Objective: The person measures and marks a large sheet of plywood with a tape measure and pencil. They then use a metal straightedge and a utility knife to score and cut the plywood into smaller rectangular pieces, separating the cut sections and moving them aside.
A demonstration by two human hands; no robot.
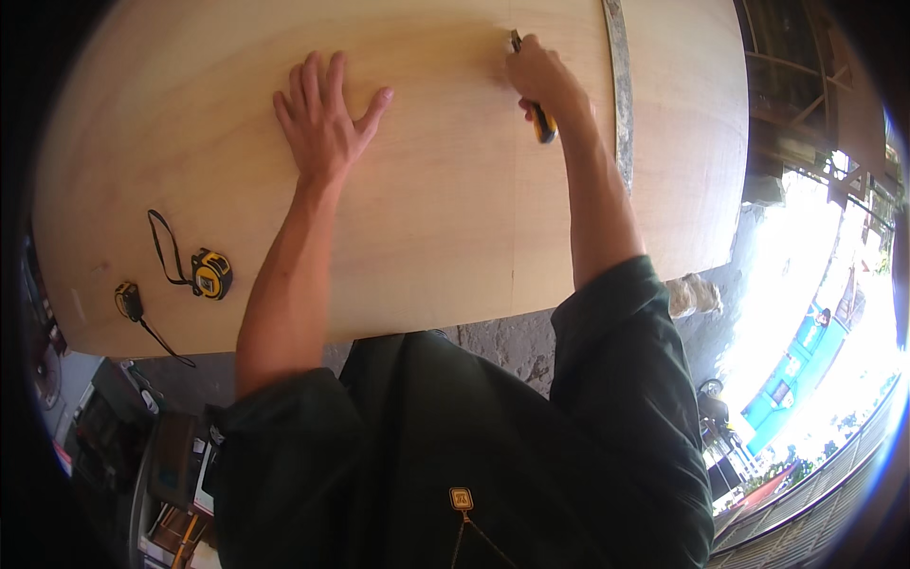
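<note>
A large pale plywood sheet (427,218) carries a yellow-black tape measure (210,274), a small black-yellow device (129,301) and a long grey metal straightedge (621,85).

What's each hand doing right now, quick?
Left hand: open, flat on the plywood sheet.
Right hand: closed around a yellow-and-black utility knife.

This is an open-sided woodworking shop. A large pale plywood sheet (427,199) fills the view, with a yellow-and-black tape measure (210,273) near its left edge and a long metal straightedge (621,85) toward its right edge. Bare rough concrete floor (502,346) shows below, and bright daylight, railings and outdoor buildings show at right.
</note>
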